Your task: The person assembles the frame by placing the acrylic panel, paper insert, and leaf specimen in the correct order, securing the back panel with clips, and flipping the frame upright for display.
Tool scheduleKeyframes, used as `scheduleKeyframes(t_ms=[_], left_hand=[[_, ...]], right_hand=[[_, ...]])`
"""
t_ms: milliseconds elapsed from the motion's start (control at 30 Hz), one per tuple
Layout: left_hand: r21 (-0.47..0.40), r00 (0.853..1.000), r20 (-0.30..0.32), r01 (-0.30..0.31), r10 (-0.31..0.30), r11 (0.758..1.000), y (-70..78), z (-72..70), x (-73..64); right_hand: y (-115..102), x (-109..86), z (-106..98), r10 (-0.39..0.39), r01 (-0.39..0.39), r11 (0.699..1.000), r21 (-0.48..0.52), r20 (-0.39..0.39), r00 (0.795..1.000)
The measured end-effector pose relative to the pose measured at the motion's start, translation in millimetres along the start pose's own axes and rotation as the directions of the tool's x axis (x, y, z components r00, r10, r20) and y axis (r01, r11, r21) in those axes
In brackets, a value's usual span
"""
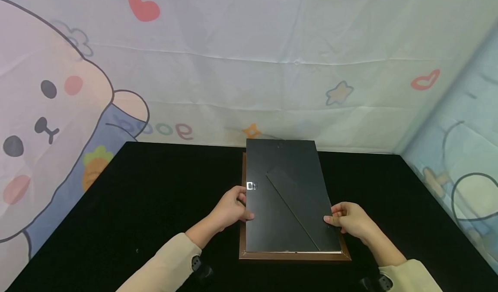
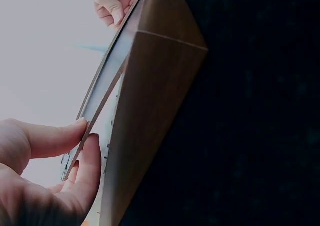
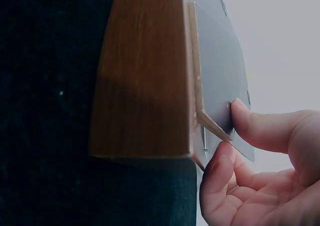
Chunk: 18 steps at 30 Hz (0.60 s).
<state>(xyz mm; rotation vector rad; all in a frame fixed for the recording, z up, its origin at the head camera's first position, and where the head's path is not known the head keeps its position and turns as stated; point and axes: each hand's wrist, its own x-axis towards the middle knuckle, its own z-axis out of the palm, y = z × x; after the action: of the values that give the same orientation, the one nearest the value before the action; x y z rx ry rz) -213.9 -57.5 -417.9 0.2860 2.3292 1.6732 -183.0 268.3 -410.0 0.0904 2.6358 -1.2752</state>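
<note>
A black backing board (image 1: 268, 233) lies tilted over a brown wooden picture frame (image 1: 292, 256) on the black table. Its far end reaches past the frame's back edge. My left hand (image 1: 231, 205) pinches the board's left edge, below a small silver hanger (image 1: 251, 186). On the right edge, my right hand (image 1: 351, 218) holds it between thumb and fingers. The left wrist view has a gap between board (image 2: 107, 80) and frame (image 2: 155, 85). From the right wrist, the board's corner (image 3: 217, 70) stands raised beside the frame's wooden side (image 3: 142, 75). The frame's inside is mostly hidden.
The black tabletop (image 1: 175, 188) extends on both sides of the frame. Behind it hangs a pale printed cloth (image 1: 233, 80) with a cartoon animal at the left, and another printed cloth (image 1: 467, 153) stands along the right side.
</note>
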Motion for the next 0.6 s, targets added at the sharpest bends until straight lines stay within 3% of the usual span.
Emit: scheduleKeyframes(t_ms=[233,600], left_hand=[[0.023,0.999,0.012,-0.036,0.036,0.999,-5.4,-0.3,2.9],[0.145,1.0,0.019,-0.021,0.019,0.989,-8.4,0.9,4.6]], right_hand=[[1.1,-1.1,0.2,-0.005,0.005,1.0,-0.014,0.007,1.0],[4.1,0.0,1.1,-0.007,0.008,0.999,-0.037,0.021,1.0]])
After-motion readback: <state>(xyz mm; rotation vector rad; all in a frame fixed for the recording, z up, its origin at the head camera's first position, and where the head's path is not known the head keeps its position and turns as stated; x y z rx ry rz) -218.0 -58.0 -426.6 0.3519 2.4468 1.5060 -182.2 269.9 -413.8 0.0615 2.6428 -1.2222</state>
